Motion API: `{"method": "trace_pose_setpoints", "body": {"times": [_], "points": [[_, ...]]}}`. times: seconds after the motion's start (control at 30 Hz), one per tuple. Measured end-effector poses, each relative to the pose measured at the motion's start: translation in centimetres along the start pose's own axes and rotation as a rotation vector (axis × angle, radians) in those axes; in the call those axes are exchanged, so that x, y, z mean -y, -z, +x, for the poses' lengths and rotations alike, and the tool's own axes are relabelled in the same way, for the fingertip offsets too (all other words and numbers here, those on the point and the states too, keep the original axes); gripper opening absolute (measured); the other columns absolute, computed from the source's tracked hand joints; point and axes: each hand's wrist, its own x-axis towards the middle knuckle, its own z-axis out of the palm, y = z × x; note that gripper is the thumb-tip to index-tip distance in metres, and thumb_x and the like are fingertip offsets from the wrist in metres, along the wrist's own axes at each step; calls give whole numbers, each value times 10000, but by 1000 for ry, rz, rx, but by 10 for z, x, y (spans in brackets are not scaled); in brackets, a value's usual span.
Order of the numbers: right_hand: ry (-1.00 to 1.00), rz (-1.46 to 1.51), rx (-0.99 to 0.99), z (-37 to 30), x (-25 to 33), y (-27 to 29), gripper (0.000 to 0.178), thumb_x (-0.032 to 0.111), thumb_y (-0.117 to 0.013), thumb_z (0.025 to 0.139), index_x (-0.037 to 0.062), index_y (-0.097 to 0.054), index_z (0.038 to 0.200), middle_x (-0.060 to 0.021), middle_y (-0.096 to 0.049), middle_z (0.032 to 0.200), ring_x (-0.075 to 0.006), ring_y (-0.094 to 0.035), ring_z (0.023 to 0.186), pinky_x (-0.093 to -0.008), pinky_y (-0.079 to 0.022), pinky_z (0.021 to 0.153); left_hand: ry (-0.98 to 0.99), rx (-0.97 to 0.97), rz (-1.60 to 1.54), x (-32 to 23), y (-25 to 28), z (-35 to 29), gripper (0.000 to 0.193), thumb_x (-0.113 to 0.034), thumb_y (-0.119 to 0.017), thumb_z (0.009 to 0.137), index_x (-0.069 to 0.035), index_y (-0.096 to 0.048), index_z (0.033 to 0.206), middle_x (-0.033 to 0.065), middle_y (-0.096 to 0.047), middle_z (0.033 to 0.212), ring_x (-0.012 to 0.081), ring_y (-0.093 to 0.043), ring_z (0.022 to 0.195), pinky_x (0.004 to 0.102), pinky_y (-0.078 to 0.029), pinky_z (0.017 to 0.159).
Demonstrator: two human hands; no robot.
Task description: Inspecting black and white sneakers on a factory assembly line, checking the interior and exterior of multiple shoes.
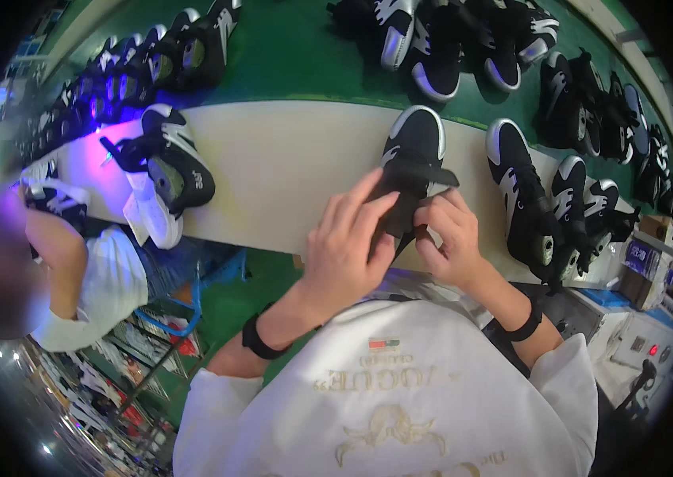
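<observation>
A black sneaker with a silver-white toe edge lies on the pale bench in front of me, its toe pointing away. A dark flap is folded across its upper part. My left hand is closed around the flap and the near end of the shoe from the left. On the other side my right hand pinches the flap's right edge with thumb and forefinger. Both hands hide the shoe's heel end. Right of it, another black sneaker stands apart, with several similar ones beside it.
The pale bench runs sideways before me. A black-and-white sneaker sits at its left. Several more line the green surface beyond. A seated person is at the left. A purple-and-white box and grey equipment stand at right.
</observation>
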Motion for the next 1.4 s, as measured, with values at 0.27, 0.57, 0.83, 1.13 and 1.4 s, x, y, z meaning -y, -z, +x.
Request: {"method": "trace_pose_setpoints", "body": {"times": [0.27, 0.57, 0.83, 1.13, 1.4], "points": [[-4, 197, 295, 15, 3, 23, 255, -37, -673, 703, 26, -638, 948, -97, -635, 932, -292, -577, 903, -376, -495, 735, -137, 20, 258, -7, -2, -23, 562, -131, -764, 734, -122, -604, 1273, 96, -552, 1299, 318, -570, 1090, 394, -506, 891], [-26, 306, 18, 62, 29, -9, 194, 16, -627, 912, -3, -682, 1098, -171, -662, 1117, -247, -627, 1001, -345, -502, 885, 49, -169, 182, 10, 7, -27, 403, -188, -825, 708, -129, -630, 1056, 29, -640, 1090, 266, -621, 956, 385, -519, 784], [11, 576, -95, 76, 20, -66, 183, 145, -636, 921, -37, -642, 900, -126, -658, 877, -283, -620, 848, -366, -510, 782, 451, -36, -42, 63, 33, 9, 307, -168, -691, 883, -55, -541, 1126, 123, -671, 916, 356, -654, 791, 384, -534, 710], [4, 161, 330, 91, 32, -31, 242, 199, -707, 870, 24, -711, 1036, -141, -702, 1105, -306, -628, 1149, -447, -455, 1035, 838, -202, -827, 118, 12, -3, 214, -193, -673, 937, -15, -661, 1055, -10, -659, 816, 67, -594, 742, 239, -475, 639], [-182, -86, -235, 336, -80, -63, 480, 320, -655, 919, -74, -612, 1190, -262, -660, 1128, -408, -623, 1076, -437, -478, 953, 542, -614, -31, 159, 106, 127, 278, -176, -671, 916, 7, -607, 1115, 149, -711, 970, 243, -686, 832, 350, -526, 746]]}}
